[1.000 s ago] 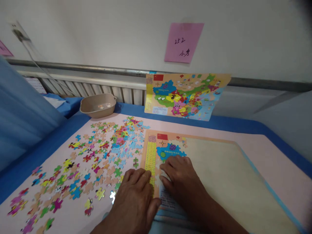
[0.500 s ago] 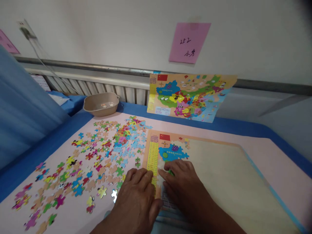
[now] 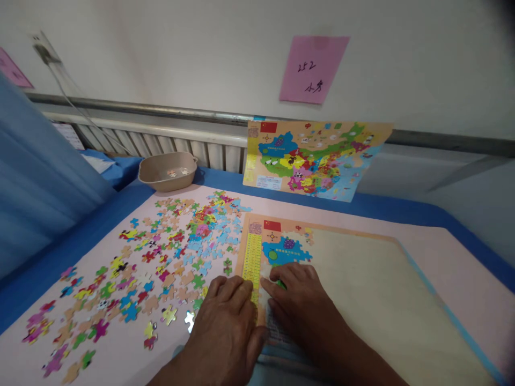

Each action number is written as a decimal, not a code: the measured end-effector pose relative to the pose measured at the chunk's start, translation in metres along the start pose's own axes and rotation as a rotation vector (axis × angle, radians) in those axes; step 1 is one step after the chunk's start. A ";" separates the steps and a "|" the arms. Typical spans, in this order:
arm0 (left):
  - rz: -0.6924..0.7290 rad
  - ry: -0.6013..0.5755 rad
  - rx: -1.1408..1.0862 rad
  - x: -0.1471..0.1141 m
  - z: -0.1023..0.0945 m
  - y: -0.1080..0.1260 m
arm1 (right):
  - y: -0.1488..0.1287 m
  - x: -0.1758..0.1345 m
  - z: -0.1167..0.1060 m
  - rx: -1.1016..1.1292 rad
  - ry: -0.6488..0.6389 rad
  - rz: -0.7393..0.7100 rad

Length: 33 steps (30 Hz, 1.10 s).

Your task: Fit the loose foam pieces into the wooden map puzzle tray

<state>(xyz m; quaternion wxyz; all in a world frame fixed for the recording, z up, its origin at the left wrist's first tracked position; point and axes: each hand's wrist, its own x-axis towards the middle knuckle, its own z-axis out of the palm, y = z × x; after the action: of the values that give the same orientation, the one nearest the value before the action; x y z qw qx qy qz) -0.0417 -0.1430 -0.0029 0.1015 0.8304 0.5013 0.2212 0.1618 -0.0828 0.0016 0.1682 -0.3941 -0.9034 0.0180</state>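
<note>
My left hand (image 3: pixel 227 321) lies over the left border of the puzzle board (image 3: pixel 362 284), its fingers flat on the yellow text strip (image 3: pixel 252 257) and its thumb apart. Beside it, my right hand (image 3: pixel 301 297) is curled down on the board below the joined blue pieces (image 3: pixel 287 250). A green puzzle piece (image 3: pixel 280 283) shows partly under its bent fingers, which seem pinched on it; the rest is hidden. Joined pieces fill the board's left border and upper left corner, while its pale base shows to the right.
Many loose puzzle pieces (image 3: pixel 153 257) spread over the pink sheet (image 3: pixel 116 354) at left. A beige basket (image 3: pixel 167 177) with a few pieces stands behind them. A printed map (image 3: pixel 317 161) leans against the wall rail (image 3: pixel 161 111). A blue curtain (image 3: pixel 40 187) hangs at far left.
Both hands stay in nearly the same place. The right fingers have shifted very slightly over the green piece; otherwise only the camera view has moved a little.
</note>
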 end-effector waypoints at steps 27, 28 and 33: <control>-0.047 0.028 -0.105 0.014 -0.010 0.003 | 0.011 -0.001 0.012 0.148 0.163 -0.039; -0.039 0.037 -0.101 0.013 -0.009 0.002 | 0.011 -0.001 0.012 0.147 0.159 -0.046; 0.005 0.095 -0.102 0.013 -0.004 -0.003 | 0.013 -0.001 0.011 0.161 0.115 -0.054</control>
<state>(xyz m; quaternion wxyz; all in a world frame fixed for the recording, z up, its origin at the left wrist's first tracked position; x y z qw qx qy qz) -0.0405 -0.1299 0.0026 0.1195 0.8138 0.4916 0.2858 0.1682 -0.0741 -0.0108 0.2514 -0.3550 -0.8982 0.0635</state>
